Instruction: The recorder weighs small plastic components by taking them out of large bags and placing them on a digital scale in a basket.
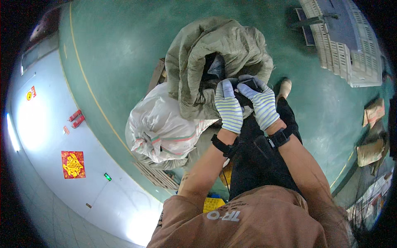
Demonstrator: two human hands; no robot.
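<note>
Both gloved hands are up at the mouth of the grey-green woven sack [215,53], and this is a delicate spot. The left hand [228,108] is curled, fingers pressed together, gripping a dark, soft-looking item [247,96] right at the sack's lower lip. The right hand [261,105] is curled over the same dark item from the other side, fingers closed down on it. So the item sits between the two palms, touching both, just below the sack's opening and half hidden by the gloves; what it is I cannot tell.

The risk, as I judge it: the sack looks slumped and leaning, its mouth folded loosely, so a pull on the dark item could drag the sack's lip along or tip it over. The white woven bag [163,124] lies just beside the sack, to its lower left, and could get shoved. The striped gloves may also slip on soft cloth if the grip loosens. Well off to the sack's right, a pale plastic crate [351,53] sits on the green floor [120,45].
</note>
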